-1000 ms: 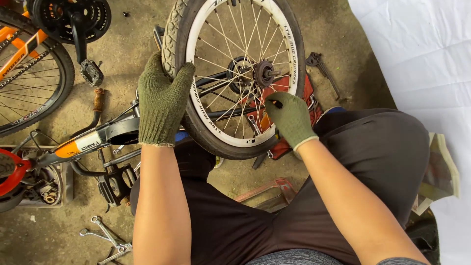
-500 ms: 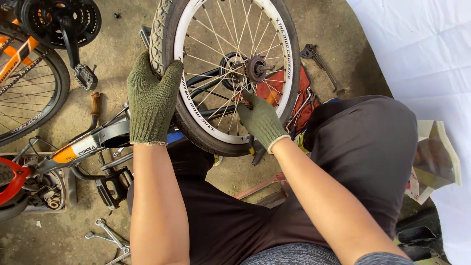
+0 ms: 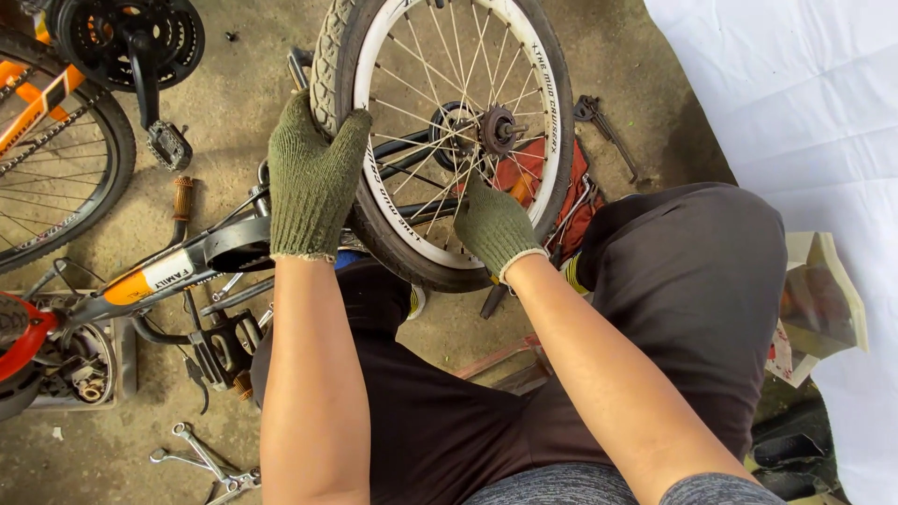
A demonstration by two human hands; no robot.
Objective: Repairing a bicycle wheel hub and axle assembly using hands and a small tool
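Left green knit-gloved hand clamped the grey knobby tyre of the small white-rimmed spoked bicycle wheel, steadying it upright over the lap, while the right gloved hand pinched spokes below the hub.

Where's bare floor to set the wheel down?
Bare concrete lies left of the wheel, between the tyre, the pedal and the frame tube. A smaller patch sits above the lone wrench beside the white sheet. Lower left is crowded: parts tray, pedals, wrenches. Both hands, left and right, grip the wheel.
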